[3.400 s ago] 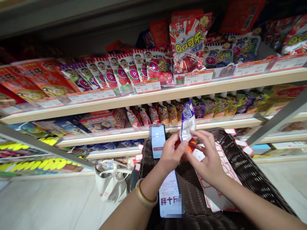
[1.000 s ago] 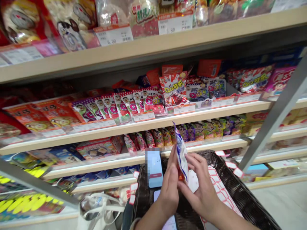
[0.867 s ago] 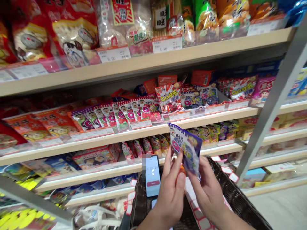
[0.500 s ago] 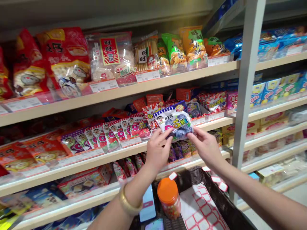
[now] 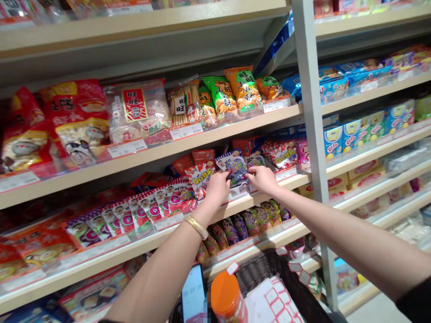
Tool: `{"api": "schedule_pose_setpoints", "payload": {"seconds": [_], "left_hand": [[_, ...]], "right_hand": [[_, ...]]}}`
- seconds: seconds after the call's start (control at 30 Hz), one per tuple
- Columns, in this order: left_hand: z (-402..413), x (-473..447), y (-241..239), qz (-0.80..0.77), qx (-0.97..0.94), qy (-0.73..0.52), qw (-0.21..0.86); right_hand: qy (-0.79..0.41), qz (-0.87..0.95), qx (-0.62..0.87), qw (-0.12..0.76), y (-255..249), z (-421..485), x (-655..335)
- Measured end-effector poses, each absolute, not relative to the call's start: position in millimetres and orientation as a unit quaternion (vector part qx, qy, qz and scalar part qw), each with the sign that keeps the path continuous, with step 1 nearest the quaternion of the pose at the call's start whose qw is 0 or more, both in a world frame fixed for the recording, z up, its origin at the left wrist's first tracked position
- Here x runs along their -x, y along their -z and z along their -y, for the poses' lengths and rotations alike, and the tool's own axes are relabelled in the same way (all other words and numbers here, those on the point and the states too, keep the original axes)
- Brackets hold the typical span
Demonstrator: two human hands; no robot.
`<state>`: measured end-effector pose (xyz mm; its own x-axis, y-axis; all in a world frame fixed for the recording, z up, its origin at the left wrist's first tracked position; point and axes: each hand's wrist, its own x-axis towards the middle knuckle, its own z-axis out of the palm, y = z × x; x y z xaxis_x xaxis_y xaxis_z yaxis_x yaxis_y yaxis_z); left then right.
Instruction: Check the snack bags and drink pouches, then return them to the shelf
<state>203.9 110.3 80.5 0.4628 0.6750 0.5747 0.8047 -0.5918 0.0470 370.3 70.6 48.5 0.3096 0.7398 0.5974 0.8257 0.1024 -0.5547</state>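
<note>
Head camera is showing two hands reaching to a shelf (image 5: 296, 181) of sweets. The left hand (image 5: 218, 186) is holding the left side of a berry candy bag (image 5: 237, 167), with its fingers pinching close together. The right hand (image 5: 262, 179) is holding the other side, and its fingers are bending in narrow too. The bag is sitting on the shelf, between a red and white bag (image 5: 199, 179) and another berry bag (image 5: 255, 160). Stripy bags (image 5: 141, 215) are leaning in a row further left. A gold bracelet (image 5: 196, 226) is circling the left wrist. Below, a dark woven basket (image 5: 259, 267) is holding a jar with an orange lid (image 5: 227, 294). A white sheet with red lines (image 5: 276, 303) is lying beside the jar, and a phone (image 5: 193, 291) is glowing on its left.
</note>
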Motion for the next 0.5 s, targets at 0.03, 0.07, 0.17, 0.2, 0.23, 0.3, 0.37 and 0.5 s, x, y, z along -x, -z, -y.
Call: {"api": "schedule_pose_setpoints", "payload": {"seconds": [0.03,0.07,0.17,0.2,0.23,0.3,0.37,0.5], "left_hand": [[-110.3,-203.7,-81.1,0.441,0.849,0.265,0.122],[-110.5,-203.6,-81.6,0.446,0.850,0.251,0.128],[-112.0,-204.3,-81.7,0.458,0.851,0.215,0.143],[-112.3,-204.9,-81.0,0.460,0.851,0.206,0.148],[-112.3,-205.5,-79.9,0.461,0.851,0.200,0.153],[-111.1,-206.8,-77.1,0.461,0.850,0.195,0.164],[-108.0,-207.7,-74.1,0.457,0.850,0.196,0.173],[-97.8,-209.2,-71.3,0.456,0.845,0.199,0.194]], "right_hand": [[0.054,0.588,0.674,0.445,-48.2,-70.3,-370.7],[0.060,0.590,0.678,0.435,-48.2,-70.1,-370.9],[0.070,0.597,0.687,0.409,-49.2,-69.9,-371.3],[0.071,0.600,0.688,0.402,-49.5,-70.2,-371.5],[0.073,0.604,0.688,0.396,-49.7,-70.6,-371.9],[0.076,0.612,0.686,0.387,-49.5,-71.9,-372.9],[0.079,0.622,0.679,0.382,-48.5,-73.3,-373.9],[0.084,0.641,0.653,0.394,-44.5,-72.9,-375.8]]}}
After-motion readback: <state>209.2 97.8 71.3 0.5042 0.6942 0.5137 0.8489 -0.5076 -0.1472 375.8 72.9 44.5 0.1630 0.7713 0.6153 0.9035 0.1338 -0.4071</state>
